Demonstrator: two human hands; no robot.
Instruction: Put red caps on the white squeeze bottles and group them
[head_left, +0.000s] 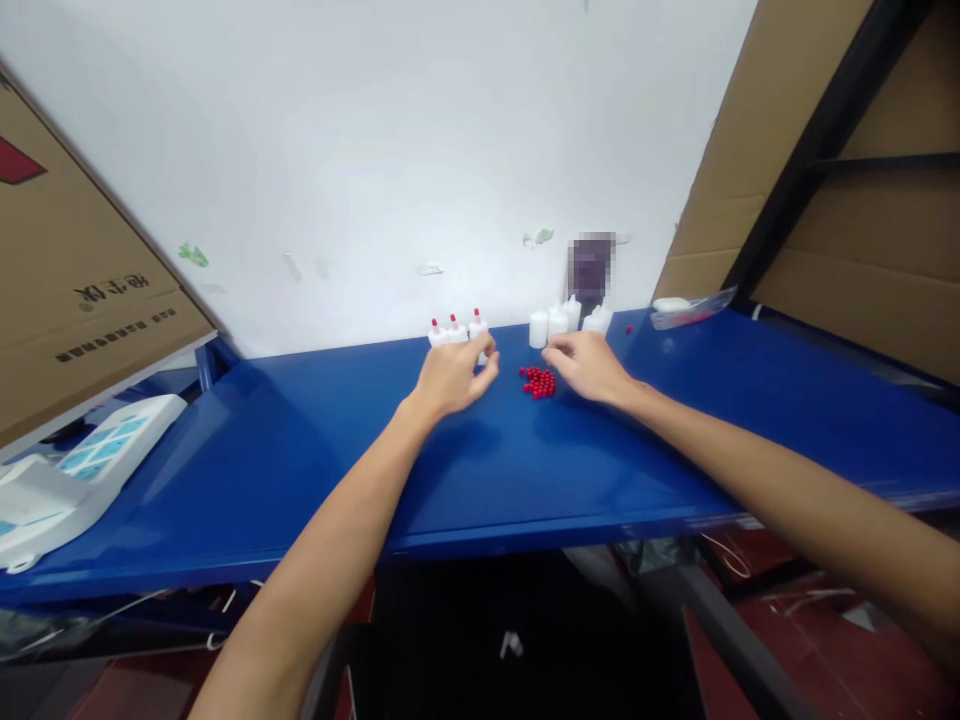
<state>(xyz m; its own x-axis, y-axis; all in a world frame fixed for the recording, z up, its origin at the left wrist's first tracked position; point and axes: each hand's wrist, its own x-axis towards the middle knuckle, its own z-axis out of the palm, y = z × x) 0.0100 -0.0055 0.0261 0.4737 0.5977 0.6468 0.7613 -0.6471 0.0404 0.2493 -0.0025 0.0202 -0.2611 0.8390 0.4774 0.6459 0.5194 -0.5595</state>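
My left hand (452,377) rests on the blue table (375,470), fingers curled round a small white bottle that is mostly hidden. Just beyond it stand three white bottles with red caps (455,329). My right hand (589,365) lies palm down beside a small heap of red caps (538,381), its fingers bent near the uncapped white bottles (562,320) by the wall. Whether its fingertips pinch anything is hidden.
A white device with a blue keypad (71,475) sits at the table's left end under a cardboard box (67,270). A clear plastic bag (686,307) lies at the back right. Cardboard and a black shelf frame (817,140) stand on the right.
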